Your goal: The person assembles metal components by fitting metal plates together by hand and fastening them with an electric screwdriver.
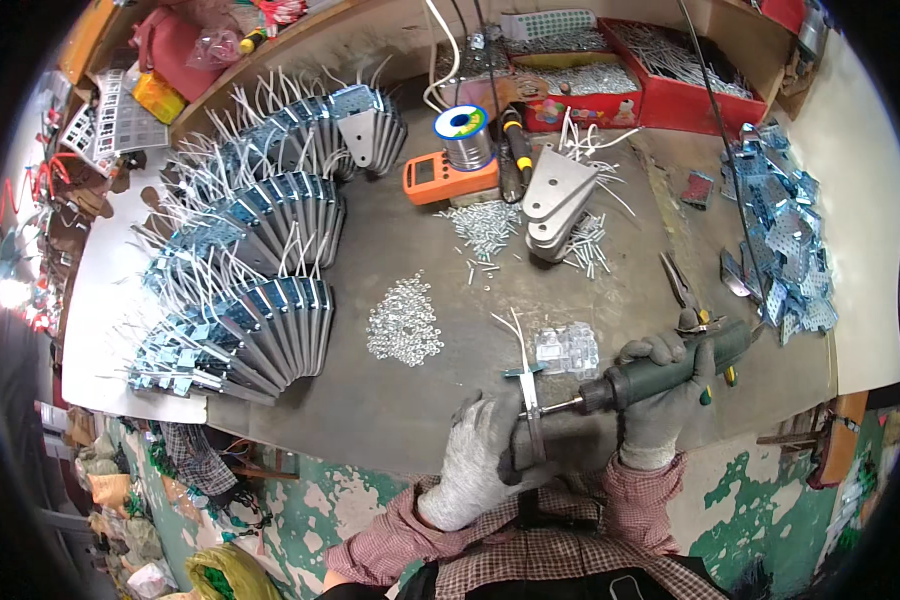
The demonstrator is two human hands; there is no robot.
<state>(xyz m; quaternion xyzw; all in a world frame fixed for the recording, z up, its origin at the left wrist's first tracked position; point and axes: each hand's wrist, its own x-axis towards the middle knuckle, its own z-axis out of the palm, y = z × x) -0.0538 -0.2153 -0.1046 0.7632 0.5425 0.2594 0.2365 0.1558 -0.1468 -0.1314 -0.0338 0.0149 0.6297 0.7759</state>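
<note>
My left hand (478, 445), in a grey glove, is closed around a flat metal bracket (533, 425) at the table's front edge. White wires (519, 338) and a small blue-green plate (526, 370) stick up from its far end. My right hand (658, 412), also gloved, grips a dark power screwdriver (685, 375) lying sideways. Its thin bit (563, 405) points left and meets the bracket's side; the exact contact point is too small to tell. Just beyond the bracket lies a patch of small clear plastic pieces (567, 348).
Fanned rows of wired brackets (270, 225) fill the left. Nuts (405, 320) and screws (485, 228) lie mid-table, near stacked brackets (560, 200), an orange meter (438, 180) and a solder spool (467, 145). Pliers (678, 280) and blue plates (785, 235) are right; red boxes (685, 80) stand behind.
</note>
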